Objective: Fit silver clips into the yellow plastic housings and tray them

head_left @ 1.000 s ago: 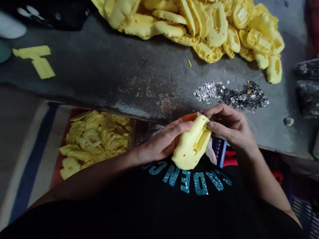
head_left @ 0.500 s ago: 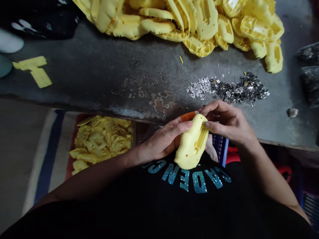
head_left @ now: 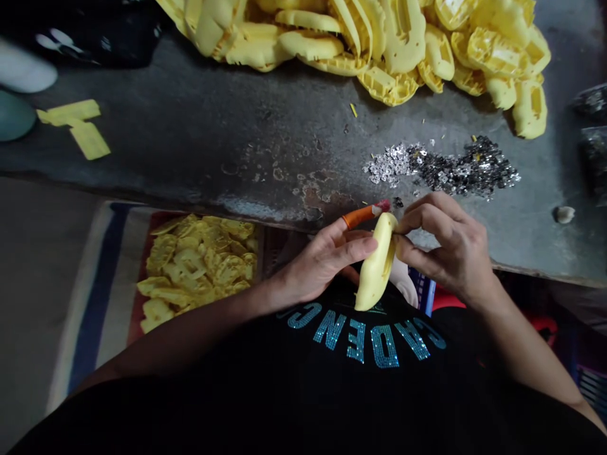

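My left hand [head_left: 317, 262] is closed on a yellow plastic shell [head_left: 375, 268], thumb on its near face. The shell is tilted almost edge-on, its slot turned to the right. An orange cover [head_left: 358, 217] sits on one finger of this hand, which points past the shell's top end. At the shell's upper right edge my right hand [head_left: 448, 243] holds its thumb and forefinger in a pinch; whatever is between them is too small to make out. Just beyond the hands, a pile of small metal pieces [head_left: 474, 167] lies on the grey table [head_left: 199, 139].
A large heap of yellow shells [head_left: 313, 47] covers the table's far side. Flat yellow strips [head_left: 90, 139] lie at left, and bags of dark parts [head_left: 595, 151] at right. Below the table edge is a container of yellow pieces [head_left: 199, 265].
The shell has turned from showing its slotted face to nearly edge-on. My right fingers have moved from the slot to the upper right edge, and the orange-covered finger has straightened out.
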`<move>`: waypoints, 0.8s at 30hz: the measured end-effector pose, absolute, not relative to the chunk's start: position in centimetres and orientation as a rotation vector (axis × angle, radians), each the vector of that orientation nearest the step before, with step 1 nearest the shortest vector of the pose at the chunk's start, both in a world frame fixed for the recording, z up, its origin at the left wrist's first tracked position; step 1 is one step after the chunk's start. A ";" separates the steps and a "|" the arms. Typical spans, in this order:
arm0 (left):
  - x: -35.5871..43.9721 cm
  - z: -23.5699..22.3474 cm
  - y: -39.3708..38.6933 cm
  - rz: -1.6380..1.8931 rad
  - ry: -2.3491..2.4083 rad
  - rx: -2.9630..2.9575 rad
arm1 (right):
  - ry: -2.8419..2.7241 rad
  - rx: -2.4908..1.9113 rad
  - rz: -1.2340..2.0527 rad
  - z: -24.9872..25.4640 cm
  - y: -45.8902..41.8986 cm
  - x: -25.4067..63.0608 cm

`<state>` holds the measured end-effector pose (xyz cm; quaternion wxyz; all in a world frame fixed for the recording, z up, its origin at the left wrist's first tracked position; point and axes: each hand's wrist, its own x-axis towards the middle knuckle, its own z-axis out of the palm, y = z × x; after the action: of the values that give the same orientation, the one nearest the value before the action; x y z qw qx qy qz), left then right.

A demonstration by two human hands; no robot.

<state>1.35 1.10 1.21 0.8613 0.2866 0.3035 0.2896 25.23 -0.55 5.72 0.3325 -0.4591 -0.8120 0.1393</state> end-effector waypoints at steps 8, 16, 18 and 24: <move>1.9 2.4 1.2 0.536 0.602 0.380 | -2.246 -1.200 0.715 8.7 1.2 26.5; 1.6 1.5 1.3 0.506 0.599 0.471 | -2.476 -1.188 0.672 9.2 3.2 26.6; 1.6 1.4 1.3 0.511 0.589 0.459 | -2.503 -1.162 0.645 9.1 3.4 26.4; 1.6 1.5 1.2 0.531 0.620 0.371 | -2.410 -1.184 0.652 8.9 2.9 26.1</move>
<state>1.58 1.17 1.48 0.9012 0.1795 0.2996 0.2567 26.11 2.90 8.90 0.1882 -0.4207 -0.8567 0.2318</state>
